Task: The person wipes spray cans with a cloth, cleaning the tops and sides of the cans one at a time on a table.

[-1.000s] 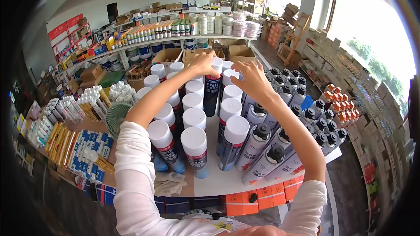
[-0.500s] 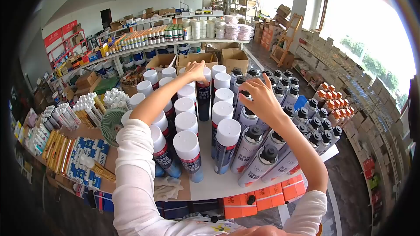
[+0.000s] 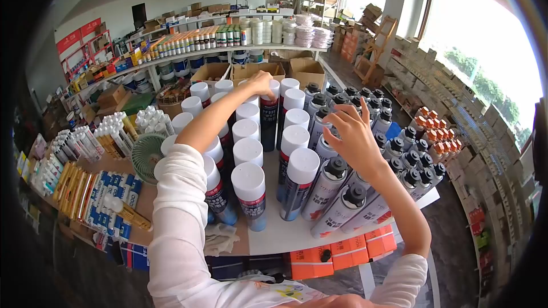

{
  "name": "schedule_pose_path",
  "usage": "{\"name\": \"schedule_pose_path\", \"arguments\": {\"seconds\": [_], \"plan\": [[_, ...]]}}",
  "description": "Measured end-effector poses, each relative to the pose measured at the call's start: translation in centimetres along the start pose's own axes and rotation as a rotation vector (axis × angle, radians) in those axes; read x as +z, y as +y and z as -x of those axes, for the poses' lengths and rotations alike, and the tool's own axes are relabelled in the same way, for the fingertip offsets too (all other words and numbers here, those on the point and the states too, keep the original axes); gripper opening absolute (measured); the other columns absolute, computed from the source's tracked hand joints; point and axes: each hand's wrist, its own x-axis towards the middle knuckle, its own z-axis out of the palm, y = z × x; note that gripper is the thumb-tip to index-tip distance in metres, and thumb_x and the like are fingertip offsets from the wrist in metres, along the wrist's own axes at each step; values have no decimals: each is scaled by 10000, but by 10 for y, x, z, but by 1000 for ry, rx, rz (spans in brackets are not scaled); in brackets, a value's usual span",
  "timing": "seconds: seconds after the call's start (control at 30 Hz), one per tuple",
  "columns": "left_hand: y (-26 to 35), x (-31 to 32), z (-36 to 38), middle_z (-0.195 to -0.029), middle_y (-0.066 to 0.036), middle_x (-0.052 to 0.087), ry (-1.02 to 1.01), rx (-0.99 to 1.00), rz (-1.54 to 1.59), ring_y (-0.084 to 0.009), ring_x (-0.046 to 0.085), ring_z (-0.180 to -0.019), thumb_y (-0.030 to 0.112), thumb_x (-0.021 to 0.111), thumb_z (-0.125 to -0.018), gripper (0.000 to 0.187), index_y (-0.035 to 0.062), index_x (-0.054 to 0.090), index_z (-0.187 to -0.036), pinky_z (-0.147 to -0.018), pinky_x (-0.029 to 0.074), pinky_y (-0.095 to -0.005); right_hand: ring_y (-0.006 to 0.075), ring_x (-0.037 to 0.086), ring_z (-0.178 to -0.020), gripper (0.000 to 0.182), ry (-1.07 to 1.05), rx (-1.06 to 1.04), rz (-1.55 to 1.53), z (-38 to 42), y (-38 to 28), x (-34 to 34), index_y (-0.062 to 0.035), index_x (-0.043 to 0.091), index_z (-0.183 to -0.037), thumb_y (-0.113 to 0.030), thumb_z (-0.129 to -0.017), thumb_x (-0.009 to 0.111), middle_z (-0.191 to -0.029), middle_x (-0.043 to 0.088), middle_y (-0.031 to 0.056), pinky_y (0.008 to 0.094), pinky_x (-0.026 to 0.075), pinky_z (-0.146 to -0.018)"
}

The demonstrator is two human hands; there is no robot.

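My left hand [image 3: 262, 84] reaches to the far end of the table, its fingers closed around the white-capped top of a dark spray can [image 3: 269, 120]. This can stands upright among rows of matching cans, such as the near white-capped can [image 3: 248, 194]. Over the silver cans on the right hovers my right hand [image 3: 355, 136], fingers spread and curved, apparently holding nothing. Beneath and around it stand several silver cans with black tops, including one near the front edge [image 3: 342, 211]. Whether its fingertips touch any can is hard to make out.
Cans crowd the white tabletop [image 3: 274, 239]. A green round fan [image 3: 147, 157] and tubes [image 3: 108, 199] lie left. Orange-capped bottles [image 3: 436, 131] stand right. Orange boxes [image 3: 348, 252] sit below the front edge; open cartons [image 3: 307, 72] lie beyond.
My right hand has shifted slightly right and toward me, with its fingers more spread. My left hand stays on the same can. The whole view has shifted a little.
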Motion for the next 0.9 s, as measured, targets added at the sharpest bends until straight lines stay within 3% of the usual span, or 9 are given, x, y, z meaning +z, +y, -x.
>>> {"name": "schedule_pose_path", "arguments": {"seconds": [0.2,0.37,0.5,0.57,0.63,0.7,0.77,0.83,0.9], "plan": [[-3,4,-6,-977,-219,719,-43,-66,8,-329,705,-907,370,901,-534,597,-7,720,-959,-791,560,-403,251,558,-1171,148,-18,56,7,14,-3,-8,-57,656,-979,-155,-868,667,-975,686,91,588,187,-1179],[24,-13,21,-1026,-238,707,-106,-108,-146,-338,702,-952,387,858,-637,574,-15,703,-1016,-800,566,-429,252,610,-1073,140,-64,107,-67,20,1,-10,-54,658,-978,-131,-861,671,-964,685,101,528,259,-1174],[62,-33,41,-1358,-326,499,-183,-90,-299,-414,495,-1285,477,786,-720,951,-150,428,-1338,-1031,452,-490,291,639,-995,150,3,148,-148,24,-9,-27,-28,659,-984,-113,-860,669,-961,685,119,474,311,-1163],[84,-49,53,-1412,-354,416,-180,-99,-324,-449,400,-1348,465,727,-790,935,-159,361,-1382,-1102,366,-529,295,644,-978,159,54,172,-221,33,-19,-33,-24,663,-1001,-99,-861,665,-979,689,125,472,346,-1145],[109,-65,71,-1392,-345,445,-87,139,-477,-446,414,-1338,367,688,-836,794,-149,399,-1365,-1124,327,-546,291,651,-983,173,65,191,-245,44,-36,-36,-26,671,-1012,-61,-843,679,-1006,691,124,483,390,-1111],[154,-81,127,-1230,-328,572,179,315,-531,-416,537,-1214,200,641,-811,569,-168,537,-1232,-1047,419,-527,283,652,-1006,188,242,97,-331,54,-57,-34,-23,675,-996,-23,-809,704,-1025,691,112,502,409,-1088],[193,-86,180,-1379,-269,504,225,312,-474,-388,443,-1341,197,636,-862,585,-132,478,-1320,-1134,348,-465,289,654,-1017,221,268,51,-405,67,-79,-29,-25,683,-994,10,-778,713,-1081,686,109,521,406,-1085],[225,-85,245,-1360,-234,532,327,426,-500,-349,481,-1317,156,629,-869,551,-122,487,-1323,-1120,381,-420,250,657,-1012,250,324,40,-536,85,-96,-16,-33,691,-1017,22,-773,709,-1118,686,101,427,518,-941],[246,-62,300,-1368,-209,531,381,409,-185,-329,494,-1310,114,661,-843,563,-91,494,-1340,-1102,410,-414,198,660,-961,273,304,192,-670,106,-115,-8,-41,699,-1034,32,-771,709,-1145,685,89,302,532,-711]]}}
